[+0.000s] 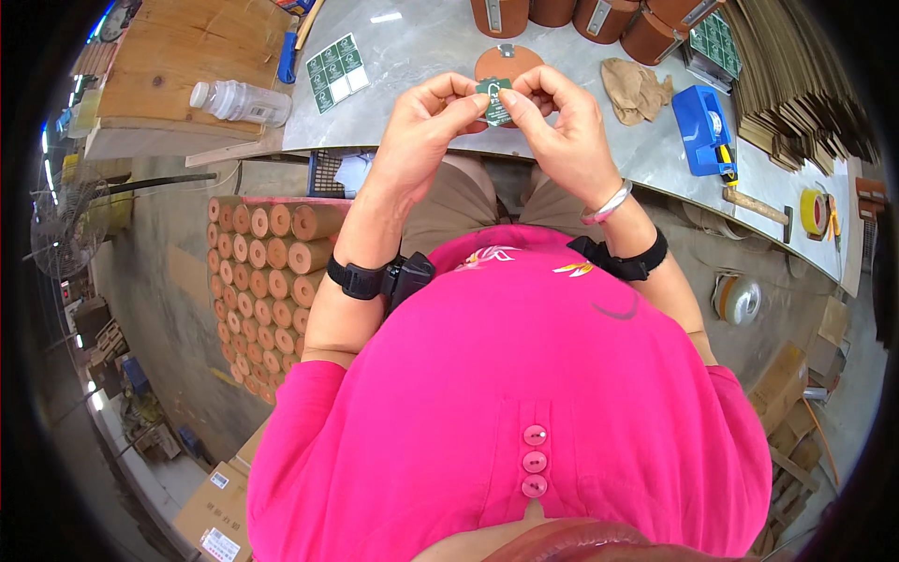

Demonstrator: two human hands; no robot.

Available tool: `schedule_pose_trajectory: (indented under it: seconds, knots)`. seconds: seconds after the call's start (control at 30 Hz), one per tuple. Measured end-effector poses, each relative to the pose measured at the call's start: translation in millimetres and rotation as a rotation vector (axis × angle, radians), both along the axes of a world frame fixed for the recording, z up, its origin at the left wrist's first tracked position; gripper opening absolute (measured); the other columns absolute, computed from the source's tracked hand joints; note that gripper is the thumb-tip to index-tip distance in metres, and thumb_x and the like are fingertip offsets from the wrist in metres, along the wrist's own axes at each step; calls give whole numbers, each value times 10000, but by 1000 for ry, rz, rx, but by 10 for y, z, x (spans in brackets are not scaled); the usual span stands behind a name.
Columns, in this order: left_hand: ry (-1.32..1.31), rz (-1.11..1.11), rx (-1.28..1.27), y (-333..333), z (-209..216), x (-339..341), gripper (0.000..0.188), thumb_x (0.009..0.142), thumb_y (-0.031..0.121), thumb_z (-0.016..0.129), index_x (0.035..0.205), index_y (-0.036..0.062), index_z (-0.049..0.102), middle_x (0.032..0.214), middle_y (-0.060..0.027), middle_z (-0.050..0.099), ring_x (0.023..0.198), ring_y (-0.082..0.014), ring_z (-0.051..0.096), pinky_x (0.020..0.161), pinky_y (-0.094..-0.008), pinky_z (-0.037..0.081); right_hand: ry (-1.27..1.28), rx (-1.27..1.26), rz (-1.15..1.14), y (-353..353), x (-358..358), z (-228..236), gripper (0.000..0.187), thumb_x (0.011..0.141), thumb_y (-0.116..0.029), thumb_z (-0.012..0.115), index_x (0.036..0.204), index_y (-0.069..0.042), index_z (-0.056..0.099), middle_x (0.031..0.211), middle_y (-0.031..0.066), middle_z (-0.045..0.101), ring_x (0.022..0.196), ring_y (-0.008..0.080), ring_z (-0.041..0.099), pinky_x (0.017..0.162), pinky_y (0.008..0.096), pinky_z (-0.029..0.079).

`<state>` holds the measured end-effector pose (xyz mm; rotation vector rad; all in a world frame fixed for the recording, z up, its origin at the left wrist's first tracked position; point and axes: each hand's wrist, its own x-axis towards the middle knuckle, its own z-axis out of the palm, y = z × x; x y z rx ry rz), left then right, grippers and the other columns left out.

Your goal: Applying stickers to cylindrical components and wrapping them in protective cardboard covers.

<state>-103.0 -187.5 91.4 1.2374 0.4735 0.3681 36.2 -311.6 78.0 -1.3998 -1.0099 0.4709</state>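
Observation:
A small green label with white print is stretched between my two hands above the table's near edge. My left hand pinches its left side between thumb and finger. The right side is pinched the same way by my right hand. Just beyond the label lies a round reddish-brown piece with a metal clasp at its far edge; my fingers and the label cover its near part. Left of my hands, a sheet of the same green labels lies on the table, with white gaps in its lower right.
Reddish-brown cylinders with metal clasps stand at the back. To the right are crumpled brown paper, a blue tape dispenser, a hammer and stacked cardboard. A plastic bottle lies left; stacked brown tubes stand below.

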Motion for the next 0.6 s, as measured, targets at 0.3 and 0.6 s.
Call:
schedule_pose_trajectory:
  seconds: [0.3, 0.6]
  knots:
    - [-173, 149, -303, -191, -83, 97, 100, 961, 155, 650, 1035, 88, 649, 989, -33, 696, 928, -132, 648, 855, -319, 516, 181, 119, -117, -45, -167, -26, 200, 916, -147, 708, 993, 0, 597, 849, 39, 659, 735, 79, 611, 651, 229, 496]
    - [-218, 131, -336, -271, -209, 158, 191, 956, 124, 646, 1125, 41, 676, 928, -59, 712, 918, -169, 680, 842, -310, 528, 206, 155, -140, -6, -73, -81, 98, 931, -75, 663, 937, -10, 590, 852, 20, 645, 759, 66, 604, 666, 228, 484]
